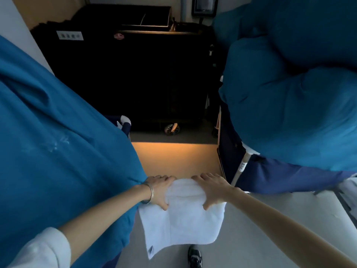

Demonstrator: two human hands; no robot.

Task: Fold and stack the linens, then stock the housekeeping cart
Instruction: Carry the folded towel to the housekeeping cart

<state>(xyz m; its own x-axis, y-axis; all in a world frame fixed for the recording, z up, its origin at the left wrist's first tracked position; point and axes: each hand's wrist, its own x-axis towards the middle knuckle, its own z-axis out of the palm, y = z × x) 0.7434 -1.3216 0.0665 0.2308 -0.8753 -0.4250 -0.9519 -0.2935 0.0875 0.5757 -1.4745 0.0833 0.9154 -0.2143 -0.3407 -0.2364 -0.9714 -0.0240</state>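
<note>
A white towel hangs in front of me, its top edge bunched into a roll between my hands. My left hand, with thin bangles at the wrist, grips the roll's left end. My right hand grips the right end, thumb under the cloth. The towel's lower part drops loose toward the grey floor, with a small label at its bottom left corner. A dark housekeeping cart stands ahead across the narrow aisle, an open bin on its top.
Big blue laundry bags bulge on both sides: one at the left, several stacked at the right on a frame with a white post. A cart wheel shows ahead. My shoe is on the floor below.
</note>
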